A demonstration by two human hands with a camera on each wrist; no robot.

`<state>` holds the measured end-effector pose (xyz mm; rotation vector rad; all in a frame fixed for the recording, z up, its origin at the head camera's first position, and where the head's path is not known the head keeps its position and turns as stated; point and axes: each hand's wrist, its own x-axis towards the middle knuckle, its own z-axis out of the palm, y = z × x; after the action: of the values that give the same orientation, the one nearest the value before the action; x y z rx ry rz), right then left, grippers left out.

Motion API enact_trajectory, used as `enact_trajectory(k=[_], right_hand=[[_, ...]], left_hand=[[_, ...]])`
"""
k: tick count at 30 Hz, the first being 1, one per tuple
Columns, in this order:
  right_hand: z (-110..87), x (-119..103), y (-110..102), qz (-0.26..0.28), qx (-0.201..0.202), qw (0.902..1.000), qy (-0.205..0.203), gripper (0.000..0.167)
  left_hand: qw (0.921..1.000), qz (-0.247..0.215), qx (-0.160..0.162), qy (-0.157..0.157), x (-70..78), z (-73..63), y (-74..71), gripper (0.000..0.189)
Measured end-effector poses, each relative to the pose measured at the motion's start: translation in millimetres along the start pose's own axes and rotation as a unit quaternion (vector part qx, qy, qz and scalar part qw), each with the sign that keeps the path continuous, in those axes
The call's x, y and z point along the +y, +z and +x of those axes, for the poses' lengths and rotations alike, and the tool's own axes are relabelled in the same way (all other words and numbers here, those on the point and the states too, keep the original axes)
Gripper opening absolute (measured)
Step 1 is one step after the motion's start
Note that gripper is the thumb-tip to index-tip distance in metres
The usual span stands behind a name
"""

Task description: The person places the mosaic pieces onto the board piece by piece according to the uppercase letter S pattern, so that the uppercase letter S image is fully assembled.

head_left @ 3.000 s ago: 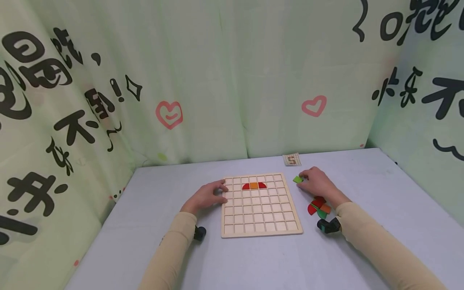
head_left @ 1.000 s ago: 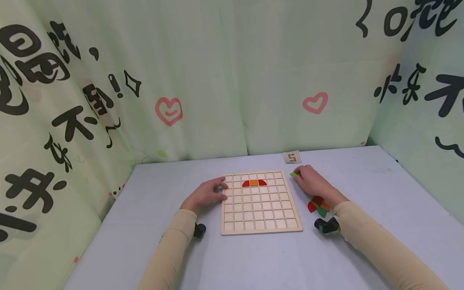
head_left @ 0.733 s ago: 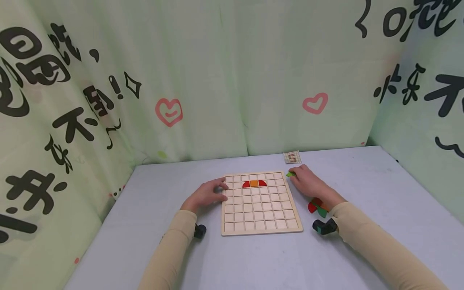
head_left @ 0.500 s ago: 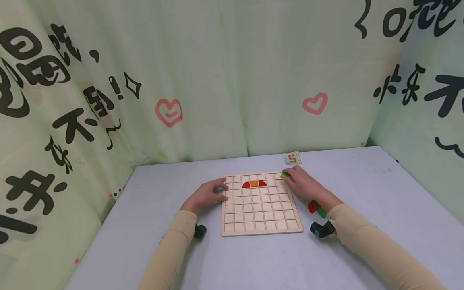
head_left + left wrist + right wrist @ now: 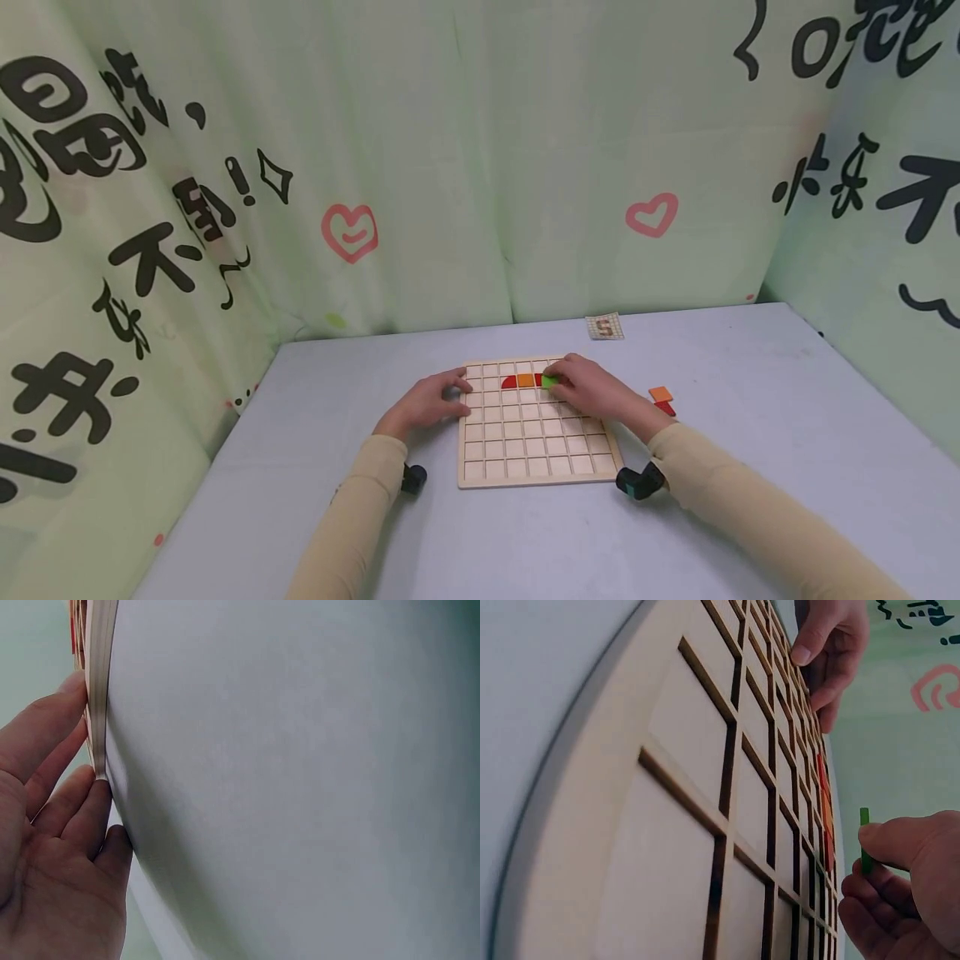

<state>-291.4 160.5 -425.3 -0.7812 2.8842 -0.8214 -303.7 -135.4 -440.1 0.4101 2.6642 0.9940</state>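
My right hand (image 5: pixel 592 390) pinches a green tile (image 5: pixel 550 382) over the upper part of a wooden grid board (image 5: pixel 517 485). In the right wrist view, the green tile (image 5: pixel 865 817) stands edge-on between thumb and fingers, slightly apart from the board. A row on the board holds a red quarter-round tile (image 5: pixel 509 382), an orange square tile (image 5: pixel 525 381) and another red tile (image 5: pixel 538 380), which the green one partly covers. My left hand (image 5: pixel 427 404) rests against the board's left edge, its fairly straight fingers touching the side in the left wrist view.
Beside the right forearm lie a loose orange tile (image 5: pixel 661 394) and a red tile (image 5: pixel 664 409); the arm hides the other loose pieces. A small patterned card (image 5: pixel 604 327) lies at the table's back. Curtains (image 5: pixel 480 167) with writing enclose the white table (image 5: pixel 300 467).
My right hand has carried the green tile left, from beside the board to above its upper row. The forearm now covers loose tiles seen earlier. My left hand stays at the board's edge.
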Motion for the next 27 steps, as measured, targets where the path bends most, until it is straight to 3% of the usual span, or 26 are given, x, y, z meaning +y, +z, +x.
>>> enact_trajectory(k=[8,27], right_hand=[[13.0,-20,13,-0.018,-0.004,0.9983,-0.055,0.028],[26.5,-36,31,-0.070,0.004,0.9955,-0.063,0.022]], left_hand=[[1.0000,0.000,0.002,0.001,-0.6,0.6,0.5,0.027],[1.0000,0.007,-0.001,0.002,-1.6,1.4,0.7,0.029]])
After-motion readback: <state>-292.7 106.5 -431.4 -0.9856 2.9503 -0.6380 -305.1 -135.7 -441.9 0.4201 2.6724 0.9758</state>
